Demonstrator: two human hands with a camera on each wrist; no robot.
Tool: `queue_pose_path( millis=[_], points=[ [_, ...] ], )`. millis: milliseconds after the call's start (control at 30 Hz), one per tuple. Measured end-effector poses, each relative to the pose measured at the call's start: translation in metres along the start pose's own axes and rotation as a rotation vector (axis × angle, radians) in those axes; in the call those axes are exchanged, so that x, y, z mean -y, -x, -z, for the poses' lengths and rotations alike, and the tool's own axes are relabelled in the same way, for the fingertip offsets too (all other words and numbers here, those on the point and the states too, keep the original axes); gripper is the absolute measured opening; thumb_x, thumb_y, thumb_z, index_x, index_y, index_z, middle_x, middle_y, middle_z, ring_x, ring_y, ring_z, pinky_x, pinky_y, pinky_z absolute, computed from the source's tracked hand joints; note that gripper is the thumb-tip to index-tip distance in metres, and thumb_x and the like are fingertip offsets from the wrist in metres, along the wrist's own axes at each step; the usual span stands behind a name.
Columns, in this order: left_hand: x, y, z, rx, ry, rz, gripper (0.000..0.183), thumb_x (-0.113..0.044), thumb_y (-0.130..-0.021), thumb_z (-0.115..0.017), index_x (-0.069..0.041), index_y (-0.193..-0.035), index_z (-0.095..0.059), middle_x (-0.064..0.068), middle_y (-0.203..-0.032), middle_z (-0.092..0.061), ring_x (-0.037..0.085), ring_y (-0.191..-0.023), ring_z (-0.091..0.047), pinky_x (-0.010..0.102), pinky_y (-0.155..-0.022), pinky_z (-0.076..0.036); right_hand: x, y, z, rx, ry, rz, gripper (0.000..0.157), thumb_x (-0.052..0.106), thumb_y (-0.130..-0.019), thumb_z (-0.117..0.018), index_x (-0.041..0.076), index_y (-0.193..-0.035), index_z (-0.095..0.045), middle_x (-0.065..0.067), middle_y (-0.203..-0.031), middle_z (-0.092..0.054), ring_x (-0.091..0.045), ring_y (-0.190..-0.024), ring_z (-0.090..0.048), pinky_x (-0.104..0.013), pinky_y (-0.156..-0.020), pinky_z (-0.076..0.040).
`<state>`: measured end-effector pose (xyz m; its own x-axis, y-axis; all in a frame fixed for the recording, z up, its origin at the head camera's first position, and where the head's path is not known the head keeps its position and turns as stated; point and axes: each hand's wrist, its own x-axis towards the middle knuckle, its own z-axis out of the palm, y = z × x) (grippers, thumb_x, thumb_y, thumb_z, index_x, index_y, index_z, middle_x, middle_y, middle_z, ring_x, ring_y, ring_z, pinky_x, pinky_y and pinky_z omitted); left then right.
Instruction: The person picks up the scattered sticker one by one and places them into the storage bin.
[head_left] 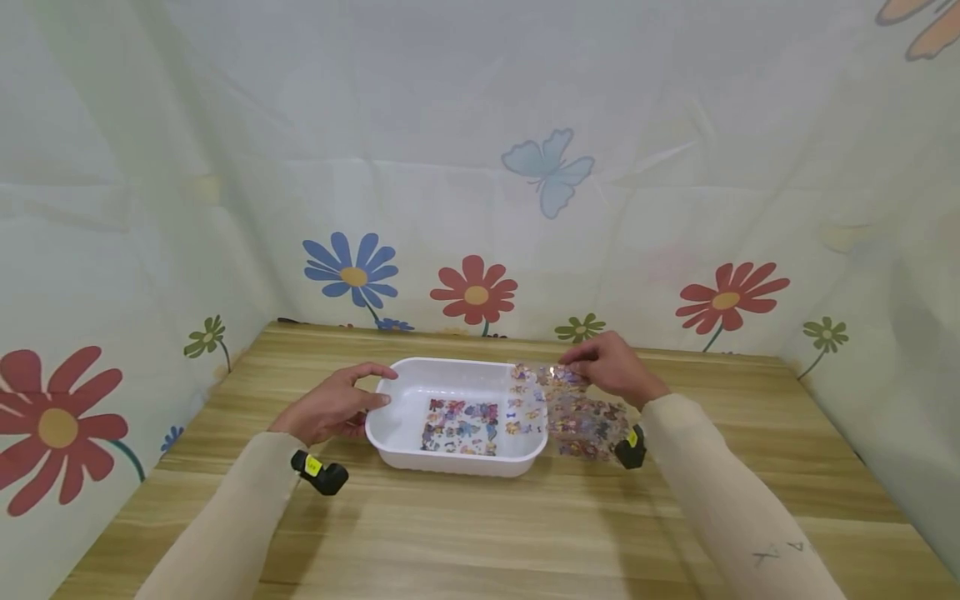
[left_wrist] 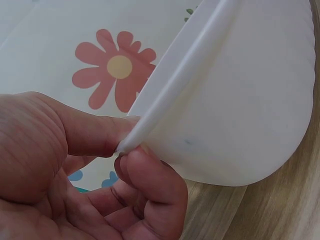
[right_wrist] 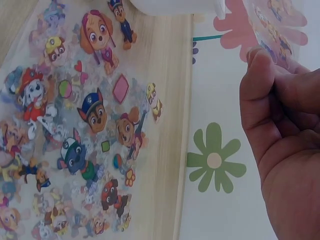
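A white plastic tray (head_left: 457, 463) stands on the wooden table, its left rim pinched between the thumb and fingers of my left hand (head_left: 337, 406). In the left wrist view the thumb is on one side of the rim and curled fingers are on the other. My right hand (head_left: 611, 365) pinches a clear sticker sheet (head_left: 528, 400) by its edge, holding it over the tray's right end. Inside the tray lies another sticker sheet (head_left: 459, 427) with colourful figures. Beneath my right hand, overlapping clear sheets with cartoon dogs (right_wrist: 92, 112) lie on the table.
The wooden table (head_left: 465, 533) meets a pale curtain (head_left: 420, 200) printed with flowers and a butterfly at its back edge. Curtain also hangs on both sides. Each wrist carries a small black device, such as the left one (head_left: 321, 473).
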<state>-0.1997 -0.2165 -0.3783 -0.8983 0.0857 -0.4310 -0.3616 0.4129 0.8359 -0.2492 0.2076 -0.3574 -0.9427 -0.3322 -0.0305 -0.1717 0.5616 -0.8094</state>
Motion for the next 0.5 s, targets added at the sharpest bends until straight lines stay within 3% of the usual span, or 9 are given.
queue_pose_path(
  millis=[500],
  points=[
    [0.000,0.003,-0.001,0.016,0.007,-0.028,0.050,-0.014,-0.102,-0.066,-0.019,-0.149,-0.050,0.021,-0.137,-0.054,0.026,-0.082,-0.062,0.030,-0.064,-0.054,0.014,-0.008,-0.010,0.025,0.007,0.026,0.024,-0.005,-0.095,-0.063,-0.003,-0.115,-0.076,-0.023,-0.120,-0.073,-0.015,-0.082,-0.067,-0.028,-0.075,-0.060]
  ],
)
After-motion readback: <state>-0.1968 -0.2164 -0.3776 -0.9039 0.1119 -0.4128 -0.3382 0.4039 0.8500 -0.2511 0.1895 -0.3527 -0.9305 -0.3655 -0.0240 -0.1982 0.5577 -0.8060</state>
